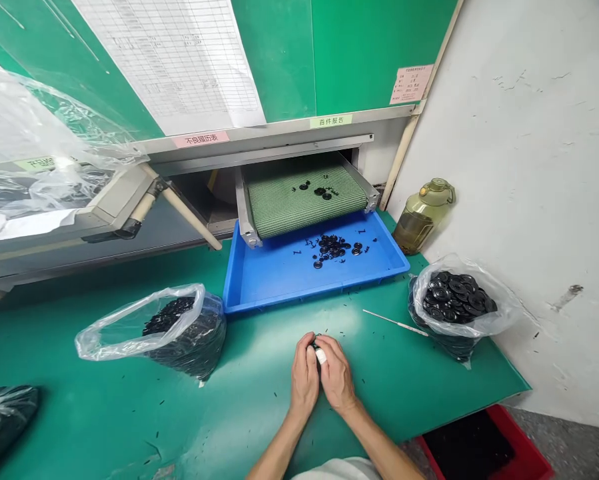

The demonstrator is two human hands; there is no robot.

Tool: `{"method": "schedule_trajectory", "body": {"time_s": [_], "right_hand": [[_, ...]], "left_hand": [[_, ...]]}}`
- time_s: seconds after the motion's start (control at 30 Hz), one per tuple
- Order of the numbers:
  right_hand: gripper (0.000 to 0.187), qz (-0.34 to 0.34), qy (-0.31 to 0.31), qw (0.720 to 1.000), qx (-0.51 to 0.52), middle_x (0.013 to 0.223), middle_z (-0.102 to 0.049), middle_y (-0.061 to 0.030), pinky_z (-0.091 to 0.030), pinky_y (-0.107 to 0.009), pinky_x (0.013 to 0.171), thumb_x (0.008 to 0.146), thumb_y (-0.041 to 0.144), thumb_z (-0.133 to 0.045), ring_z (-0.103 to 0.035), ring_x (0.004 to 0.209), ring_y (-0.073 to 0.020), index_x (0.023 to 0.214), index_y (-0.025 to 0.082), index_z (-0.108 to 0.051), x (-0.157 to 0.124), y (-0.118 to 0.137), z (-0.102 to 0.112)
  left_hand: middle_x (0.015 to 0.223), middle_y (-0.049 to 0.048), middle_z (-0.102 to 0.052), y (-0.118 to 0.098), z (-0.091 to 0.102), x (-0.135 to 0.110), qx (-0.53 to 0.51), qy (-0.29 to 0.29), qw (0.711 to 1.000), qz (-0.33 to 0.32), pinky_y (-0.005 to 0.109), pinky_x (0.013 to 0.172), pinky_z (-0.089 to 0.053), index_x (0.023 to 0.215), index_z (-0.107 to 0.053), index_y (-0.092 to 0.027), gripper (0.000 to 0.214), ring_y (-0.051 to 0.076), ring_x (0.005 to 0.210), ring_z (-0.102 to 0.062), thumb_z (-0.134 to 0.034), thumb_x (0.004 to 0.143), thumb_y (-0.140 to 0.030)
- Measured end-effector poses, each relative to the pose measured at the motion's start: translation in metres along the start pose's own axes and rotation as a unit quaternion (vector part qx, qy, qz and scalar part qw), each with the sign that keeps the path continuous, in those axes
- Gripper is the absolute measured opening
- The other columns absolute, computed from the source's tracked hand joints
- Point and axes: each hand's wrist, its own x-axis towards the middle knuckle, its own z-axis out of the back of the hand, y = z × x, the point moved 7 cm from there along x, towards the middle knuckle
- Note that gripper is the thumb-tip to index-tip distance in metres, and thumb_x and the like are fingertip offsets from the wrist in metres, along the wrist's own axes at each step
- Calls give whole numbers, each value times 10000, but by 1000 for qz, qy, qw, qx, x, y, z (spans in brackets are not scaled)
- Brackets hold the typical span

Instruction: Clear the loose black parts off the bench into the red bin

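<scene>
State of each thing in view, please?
Left hand: cupped against right hand
Right hand: cupped likewise
Left bag: open, holding black pieces
Right bag: open, heaped with discs
Lower-left bag: apparently closed
Blue tray: holding scattered parts
Conveyor belt: bearing parts, motion unclear
Bottle: lidded
Red bin: open

At the lower centre of the frame, the left hand and right hand are cupped together at the green worktop; something dark shows between them, too hidden to name. Above them, a blue tray holds black discs below the end of a green belt. Left of centre stands an open clear bag with small black pieces. At right, a second bag is full of larger discs, a thin stick just beside it and a bottle behind it. A red bin sits at lower right.
</scene>
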Motion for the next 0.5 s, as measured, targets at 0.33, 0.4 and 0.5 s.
{"method": "schedule_trajectory", "body": {"time_s": [0.33,0.4,0.5], "right_hand": [[232,-230,-171,901,325,1081,-675,-62,-395,-360,990,785,346,-626,-565,1052,-235,953,216,-719,7,-23,10],[290,-257,-180,858,407,1040,-690,-69,-425,-355,956,767,416,-664,-583,1021,-240,938,187,-713,7,-29,10],[409,-273,-191,813,477,989,-703,-73,-471,-354,893,788,535,-625,-616,960,-229,954,167,-687,10,-36,9]], "left_hand": [[1130,80,-658,-6,-46,10,-267,-78,948,157,354,960,-479,1026,-594,-216,206,198,1061,-621,-523,843,-278],[1074,72,-677,-9,-54,13,-326,-78,923,187,339,945,-487,990,-601,-212,186,179,1016,-640,-535,817,-228],[995,57,-692,-17,-63,18,-396,-86,892,201,319,914,-498,933,-608,-207,152,156,950,-658,-532,801,-206]]}}
